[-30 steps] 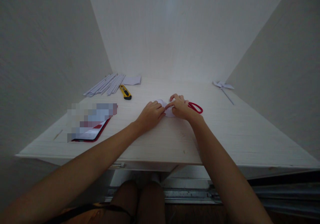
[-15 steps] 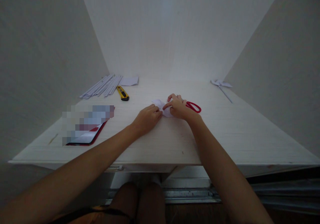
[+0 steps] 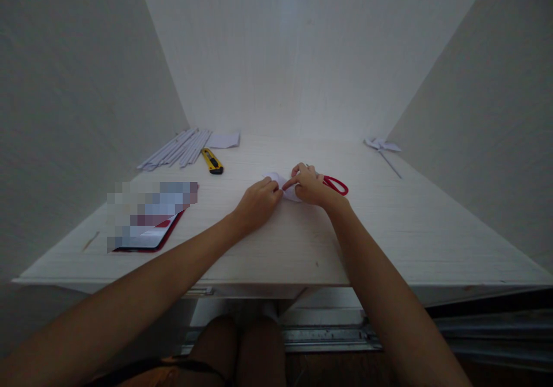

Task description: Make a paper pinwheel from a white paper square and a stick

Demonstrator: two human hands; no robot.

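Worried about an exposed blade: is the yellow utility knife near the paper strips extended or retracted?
Cannot tell. The yellow-and-black utility knife lies flat on the pale wooden desk, too small and dim to show its blade.

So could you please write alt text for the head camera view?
Both hands, left hand and right hand, pinch a small white paper piece on a pale table. Red-handled scissors lie beside the right hand; a yellow utility knife and paper strips lie far left.

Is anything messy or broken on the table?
Nothing looks broken or spilled. Both hands, left hand and right hand, pinch a small white folded paper on the pale wooden desk. Red-handled scissors lie beside the right hand.
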